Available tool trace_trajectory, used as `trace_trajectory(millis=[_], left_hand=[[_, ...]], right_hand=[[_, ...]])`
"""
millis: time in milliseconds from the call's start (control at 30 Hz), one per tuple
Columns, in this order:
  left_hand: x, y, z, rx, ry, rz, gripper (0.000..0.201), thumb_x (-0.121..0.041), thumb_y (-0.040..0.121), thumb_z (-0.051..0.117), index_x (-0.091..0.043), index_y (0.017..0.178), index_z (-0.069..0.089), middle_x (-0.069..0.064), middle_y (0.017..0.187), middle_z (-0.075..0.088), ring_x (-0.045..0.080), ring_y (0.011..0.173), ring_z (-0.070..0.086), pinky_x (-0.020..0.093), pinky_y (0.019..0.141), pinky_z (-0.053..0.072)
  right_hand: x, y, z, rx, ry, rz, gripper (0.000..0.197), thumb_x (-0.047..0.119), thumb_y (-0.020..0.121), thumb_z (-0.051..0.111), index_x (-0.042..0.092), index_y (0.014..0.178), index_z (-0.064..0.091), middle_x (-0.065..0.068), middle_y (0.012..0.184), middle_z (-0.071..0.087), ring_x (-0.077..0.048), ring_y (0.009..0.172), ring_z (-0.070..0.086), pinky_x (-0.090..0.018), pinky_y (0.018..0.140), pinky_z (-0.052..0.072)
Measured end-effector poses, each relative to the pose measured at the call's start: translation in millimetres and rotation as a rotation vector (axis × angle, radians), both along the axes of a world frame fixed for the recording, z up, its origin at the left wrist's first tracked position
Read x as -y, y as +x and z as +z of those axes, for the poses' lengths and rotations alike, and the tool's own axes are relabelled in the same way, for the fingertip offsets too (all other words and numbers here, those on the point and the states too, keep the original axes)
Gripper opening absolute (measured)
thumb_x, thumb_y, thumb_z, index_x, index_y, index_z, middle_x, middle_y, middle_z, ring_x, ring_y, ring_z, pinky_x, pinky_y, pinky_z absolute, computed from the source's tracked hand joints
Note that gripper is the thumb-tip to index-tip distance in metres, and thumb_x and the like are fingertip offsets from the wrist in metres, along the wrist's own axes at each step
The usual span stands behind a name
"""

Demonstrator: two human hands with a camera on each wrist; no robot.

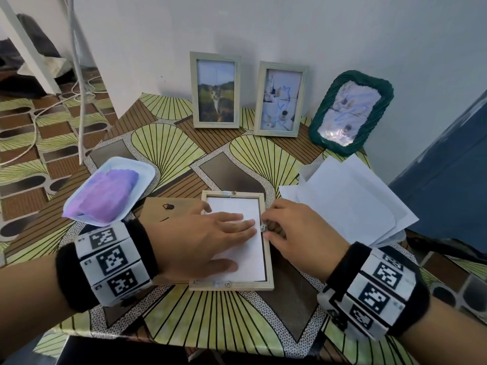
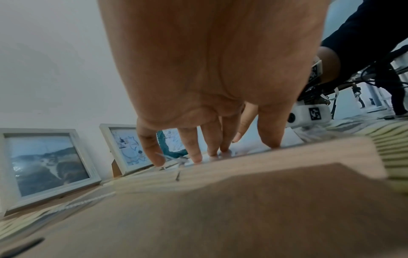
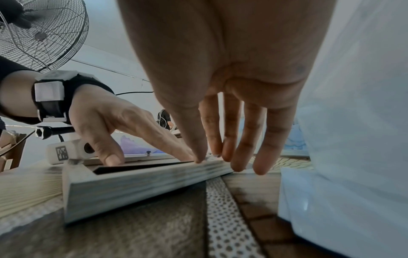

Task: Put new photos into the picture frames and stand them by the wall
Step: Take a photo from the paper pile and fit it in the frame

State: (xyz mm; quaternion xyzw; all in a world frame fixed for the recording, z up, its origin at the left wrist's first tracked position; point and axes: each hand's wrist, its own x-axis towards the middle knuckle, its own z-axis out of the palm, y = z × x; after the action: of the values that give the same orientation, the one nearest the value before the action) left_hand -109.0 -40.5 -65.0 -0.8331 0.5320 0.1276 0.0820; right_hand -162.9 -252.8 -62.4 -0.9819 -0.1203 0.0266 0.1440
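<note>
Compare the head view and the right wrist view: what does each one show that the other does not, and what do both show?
Only the head view shows the three frames standing by the wall, for example the green frame, and the brown backing board left of the flat frame.

Only the right wrist view shows a fan overhead.

Both show the left hand with straight fingers pressing the white paper in the flat frame, the right hand touching that frame's right edge, and the purple cloth.

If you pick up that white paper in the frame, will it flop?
Probably. The paper looks thin, and the left hand presses it flat inside the frame. It is likely very light, so it may slide or lift easily. It would likely crease if squeezed.
</note>
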Motion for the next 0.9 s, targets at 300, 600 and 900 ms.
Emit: trace_trajectory(millis=[300,600,900], left_hand=[[-1.3,1.5,-8.0,0.039,-0.015,-0.045,0.069,-0.062,0.099,0.017,-0.029,0.156,-0.004,-0.014,0.164,-0.003,0.009,0.151,0.001,0.051,0.112,0.014],[0.3,0.7,-5.5,0.117,0.021,-0.085,0.067,-0.059,0.101,0.013,-0.026,0.157,0.001,-0.009,0.165,0.001,0.017,0.152,0.007,0.054,0.106,0.017],[2.1,1.7,-5.3,0.133,0.024,-0.082,0.068,-0.061,0.1,0.016,-0.027,0.156,0.0,-0.01,0.164,0.005,0.015,0.152,0.008,0.052,0.106,0.013]], right_hand=[[2.5,8.2,-2.3,-0.034,-0.005,0.011,0.012,0.028,0.093,0.059,0.019,0.099,0.063,0.007,0.1,0.052,-0.014,0.089,0.054,-0.031,0.081,0.047],[1.3,5.6,-1.6,-0.048,-0.094,0.032,0.016,0.032,0.097,0.049,0.019,0.094,0.058,0.007,0.098,0.048,-0.016,0.087,0.053,-0.032,0.077,0.046],[0.1,4.9,3.0,-0.046,-0.138,-0.015,0.017,0.034,0.094,0.051,0.019,0.089,0.056,0.005,0.095,0.049,-0.017,0.083,0.051,-0.032,0.073,0.045]])
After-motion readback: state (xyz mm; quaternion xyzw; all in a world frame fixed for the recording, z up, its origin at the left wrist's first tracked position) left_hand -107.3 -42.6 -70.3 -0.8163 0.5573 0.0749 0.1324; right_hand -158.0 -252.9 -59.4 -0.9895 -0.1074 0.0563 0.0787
